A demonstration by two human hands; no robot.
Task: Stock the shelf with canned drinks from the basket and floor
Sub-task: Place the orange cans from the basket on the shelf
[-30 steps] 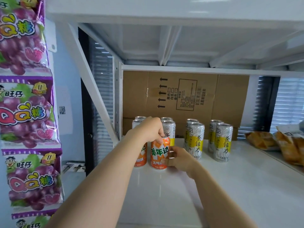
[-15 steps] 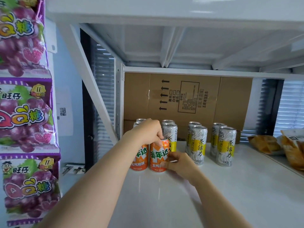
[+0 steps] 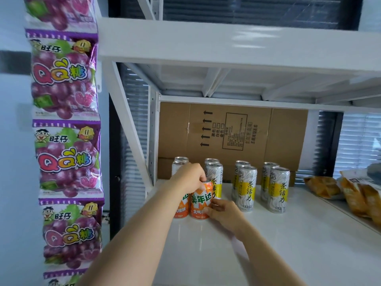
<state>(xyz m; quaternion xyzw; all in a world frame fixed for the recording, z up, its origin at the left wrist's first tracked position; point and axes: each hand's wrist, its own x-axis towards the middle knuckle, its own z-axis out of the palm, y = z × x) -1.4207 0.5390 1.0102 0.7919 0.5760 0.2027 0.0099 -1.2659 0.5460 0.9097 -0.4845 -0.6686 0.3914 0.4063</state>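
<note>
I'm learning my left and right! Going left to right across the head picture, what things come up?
Purple candy packets → half-hidden orange can → held orange can → tea cans → snack bags

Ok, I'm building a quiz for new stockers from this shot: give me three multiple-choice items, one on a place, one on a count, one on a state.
1. Where is the held orange can? A) on the shelf, right of the other orange can; B) on the floor; C) in a basket.
2. How many orange cans show? A) one; B) two; C) four.
3. What is the left hand doing? A) lying flat; B) gripping the held can's top; C) hanging idle.
Key: 1A, it stands beside its twin; 2B, two orange labels show; 3B, the hand curls over its rim.
</note>
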